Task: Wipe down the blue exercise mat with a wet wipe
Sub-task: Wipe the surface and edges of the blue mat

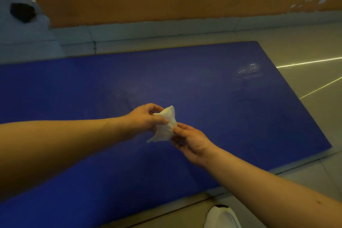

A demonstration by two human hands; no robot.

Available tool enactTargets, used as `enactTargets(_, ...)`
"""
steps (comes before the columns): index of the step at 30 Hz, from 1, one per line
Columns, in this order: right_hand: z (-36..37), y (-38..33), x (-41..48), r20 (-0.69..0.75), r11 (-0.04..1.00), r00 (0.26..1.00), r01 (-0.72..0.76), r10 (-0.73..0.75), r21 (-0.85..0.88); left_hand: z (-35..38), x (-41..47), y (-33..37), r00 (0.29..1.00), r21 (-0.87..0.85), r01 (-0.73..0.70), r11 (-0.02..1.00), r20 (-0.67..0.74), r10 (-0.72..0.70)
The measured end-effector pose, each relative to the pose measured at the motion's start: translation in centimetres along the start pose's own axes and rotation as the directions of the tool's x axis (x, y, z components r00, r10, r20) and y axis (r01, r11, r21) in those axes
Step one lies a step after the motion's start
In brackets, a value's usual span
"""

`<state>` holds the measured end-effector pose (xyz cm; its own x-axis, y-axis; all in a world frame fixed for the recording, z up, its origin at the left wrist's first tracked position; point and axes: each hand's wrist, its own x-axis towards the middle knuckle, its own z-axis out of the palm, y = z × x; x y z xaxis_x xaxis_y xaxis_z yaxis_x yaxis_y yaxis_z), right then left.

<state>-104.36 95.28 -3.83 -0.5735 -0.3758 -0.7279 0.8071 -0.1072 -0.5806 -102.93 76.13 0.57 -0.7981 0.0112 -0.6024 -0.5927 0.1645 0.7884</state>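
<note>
Left hand point(146, 116) and right hand point(190, 140) both pinch crumpled wet wipe point(164, 126), held above middle of blue exercise mat point(222, 109). Shiny patch near far right corner, perhaps wet. Risk: bunched wipe tears or drops while unfolding.

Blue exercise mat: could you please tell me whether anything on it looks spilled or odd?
Yes: a glistening wet patch sits near the far right corner of the blue exercise mat, like unwiped droplets.
</note>
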Motion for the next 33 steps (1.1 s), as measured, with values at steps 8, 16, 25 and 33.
enactTargets(8, -0.7, -0.9, -0.2, -0.124, 0.994, 0.987, 0.098, -0.103, -0.048, -1.2, 0.3, 0.4, 0.998, -0.021, 0.016, 1.000, -0.067, -0.018)
enactTargets(16, -1.1, -0.5, -0.8, -0.038, 0.760, 0.953, 0.215, -0.300, -0.613, -0.5, 1.3, -0.4, 0.978, 0.209, -0.023, 0.978, -0.199, 0.065)
enactTargets(25, -0.7, -0.9, -0.6, -0.011, 0.778, 0.925, 0.312, -0.379, -0.546, -0.5, 1.3, -0.4, 0.953, 0.354, -0.092, 0.931, -0.240, 0.186)
enactTargets(33, 0.3, -0.9, 0.2, -0.221, 0.995, 0.975, 0.002, -0.023, -0.096, 2.5, 0.4, 1.2, 0.888, 0.667, -0.351, 0.657, 0.014, 0.460)
